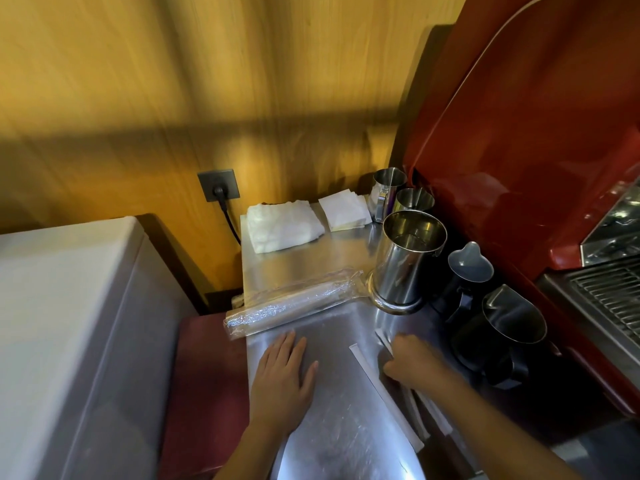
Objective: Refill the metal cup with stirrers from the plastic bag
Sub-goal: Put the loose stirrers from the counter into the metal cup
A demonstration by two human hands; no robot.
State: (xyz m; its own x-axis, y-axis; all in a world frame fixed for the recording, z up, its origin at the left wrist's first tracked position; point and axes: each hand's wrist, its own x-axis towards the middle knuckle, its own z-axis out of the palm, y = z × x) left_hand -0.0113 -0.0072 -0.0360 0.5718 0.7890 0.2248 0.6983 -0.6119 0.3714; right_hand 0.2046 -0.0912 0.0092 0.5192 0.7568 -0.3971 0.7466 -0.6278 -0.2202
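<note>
No legible writing appears on the brushed-steel surface point(332, 258), where the left hand point(282, 370) lies flat with fingers spread, the right hand point(414, 358) curls its fingers onto paper-wrapped stirrers point(384, 393), and the plastic bag point(294, 303) lies beside the upright metal cup point(405, 261) against a wood-panelled wall point(173, 81).

From my feed I see two bare forearms coming in from the bottom edge, each ending in a bare hand. No sleeves reach into view; both arms are uncovered up to where the frame cuts them off. My left hand point(282, 370) shows its back, with four fingers point(292, 344) and a thumb plainly visible and short, unpainted nails. My right hand point(415, 358) also shows its back. I see no rings, watch or gloves on either.
</note>
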